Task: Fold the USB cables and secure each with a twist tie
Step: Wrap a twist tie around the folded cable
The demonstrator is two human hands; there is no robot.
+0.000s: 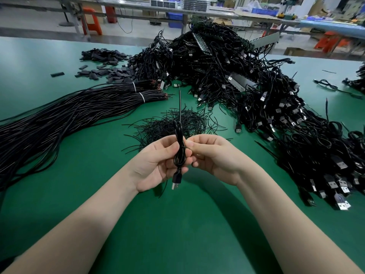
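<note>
USB cable of thin black cord (pixel 179 149), folded into a narrow hank, stood upright in the left hand (pixel 158 165), fingers curled round it, plug hanging below. The right hand (pixel 213 155) pinched a fine black twist tie (pixel 186 148) at its middle — the tie seemingly not yet wound tight. A heaped tangle of loose black cables (pixel 246 86) remained — most work lay ahead. Green matted bench (pixel 177 224); factory tables behind.

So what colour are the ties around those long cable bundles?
White bands, clearest in the head view.
</note>
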